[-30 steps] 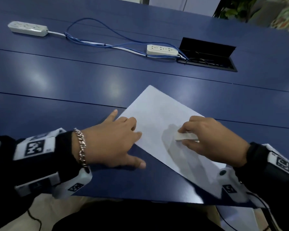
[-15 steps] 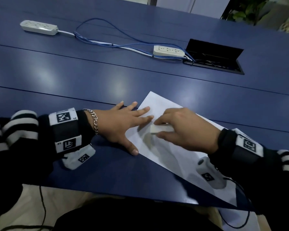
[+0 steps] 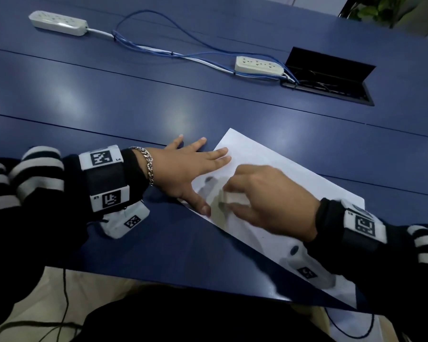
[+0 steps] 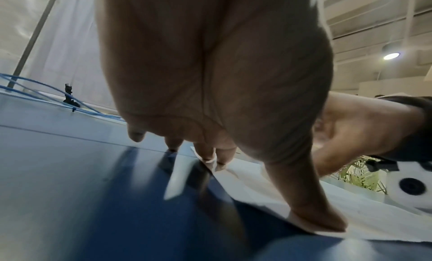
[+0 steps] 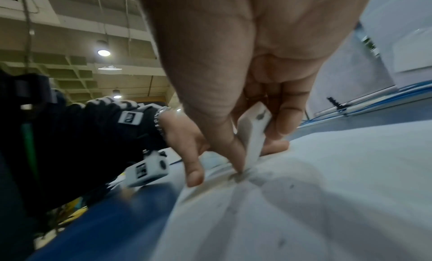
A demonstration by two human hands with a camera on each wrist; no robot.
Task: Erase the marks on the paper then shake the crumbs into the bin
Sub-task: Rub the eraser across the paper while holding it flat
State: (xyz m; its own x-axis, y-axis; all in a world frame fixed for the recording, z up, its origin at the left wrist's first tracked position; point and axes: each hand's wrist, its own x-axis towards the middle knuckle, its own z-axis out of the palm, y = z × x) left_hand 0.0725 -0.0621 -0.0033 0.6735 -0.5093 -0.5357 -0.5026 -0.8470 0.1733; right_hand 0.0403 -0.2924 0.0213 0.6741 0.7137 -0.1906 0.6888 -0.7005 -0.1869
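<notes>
A white sheet of paper (image 3: pixel 269 166) lies at an angle on the blue table (image 3: pixel 109 107), its near corner hanging over the front edge. My left hand (image 3: pixel 183 174) lies flat with spread, straight fingers, pressing the paper's left edge (image 4: pixel 268 187). My right hand (image 3: pixel 265 198) pinches a white eraser (image 3: pixel 232 197) between thumb and fingers, its tip down on the paper (image 5: pixel 327 191) next to my left thumb. From the right wrist view the eraser (image 5: pixel 253 133) stands on edge, with small grey specks scattered on the sheet near it. No bin is in view.
Two white power strips (image 3: pixel 57 22) (image 3: pixel 258 65) lie at the back, joined by blue cables (image 3: pixel 158 49). An open black cable hatch (image 3: pixel 329 77) sits at the back right. The table's front edge (image 3: pixel 158 280) runs just below my wrists.
My right hand has carried the eraser leftward across the paper and back toward the near-left edge. My left hand opened from curled to flat and spread, holding the sheet's left edge.
</notes>
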